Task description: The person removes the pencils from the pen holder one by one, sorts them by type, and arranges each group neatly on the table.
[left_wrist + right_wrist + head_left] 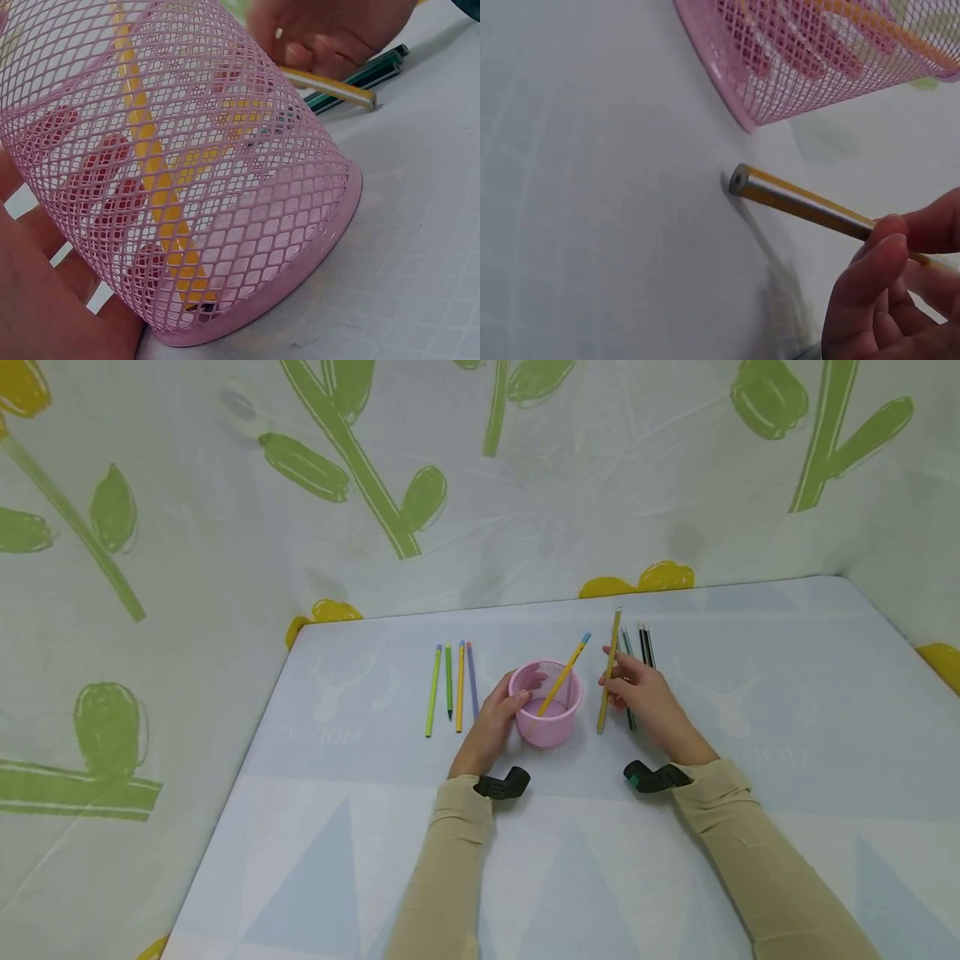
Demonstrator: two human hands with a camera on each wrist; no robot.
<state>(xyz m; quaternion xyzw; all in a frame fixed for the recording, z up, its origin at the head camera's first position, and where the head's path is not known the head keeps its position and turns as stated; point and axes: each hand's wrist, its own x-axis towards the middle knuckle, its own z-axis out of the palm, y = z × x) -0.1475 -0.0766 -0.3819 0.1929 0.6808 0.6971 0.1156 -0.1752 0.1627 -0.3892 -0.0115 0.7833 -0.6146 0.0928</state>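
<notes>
My left hand (489, 727) grips the side of a pink mesh pen cup (547, 733), fingers behind it and thumb at the rim. One yellow pencil (566, 670) with a blue end leans inside the cup. To the right of the cup, my right hand (647, 695) pinches another yellow pencil (602, 717) between thumb and fingers. In the right wrist view, the flat end of this striped pencil (802, 204) points toward the cup's base. Dark green pencils (375, 71) lie on the table under and beside the right hand.
Left of the cup lie a lime pencil (432, 697), a green pencil (449, 681), a yellow pencil (460, 693) and a purple pencil (472, 681). Black pencils (645, 643) lie beyond the right hand. A patterned cloth covers the table (300, 843), whose far edge meets a leaf-printed curtain (525, 518).
</notes>
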